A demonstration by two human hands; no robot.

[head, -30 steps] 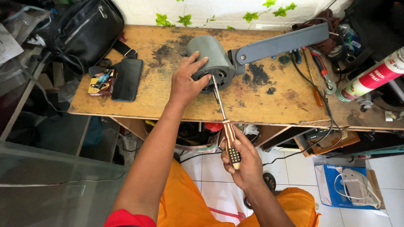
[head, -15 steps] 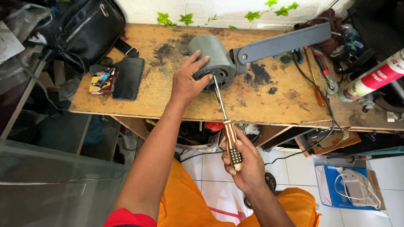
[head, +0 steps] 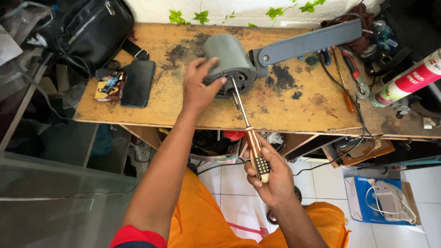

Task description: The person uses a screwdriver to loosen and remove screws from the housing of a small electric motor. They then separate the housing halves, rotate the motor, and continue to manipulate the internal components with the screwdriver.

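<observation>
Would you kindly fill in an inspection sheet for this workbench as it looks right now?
Surface: wooden bench, stained with dark patches.
Job's things: grey motor with a flat grey arm; screwdriver tip at the motor's open end.
Clutter: black bag, black phone, small box, spray can, pliers.
Grippers: left hand on the motor; right hand grips the screwdriver handle.
Cables: black cable runs over the bench edge.
Surroundings: white tiled floor, white-and-blue box, leaf-patterned wall.
</observation>
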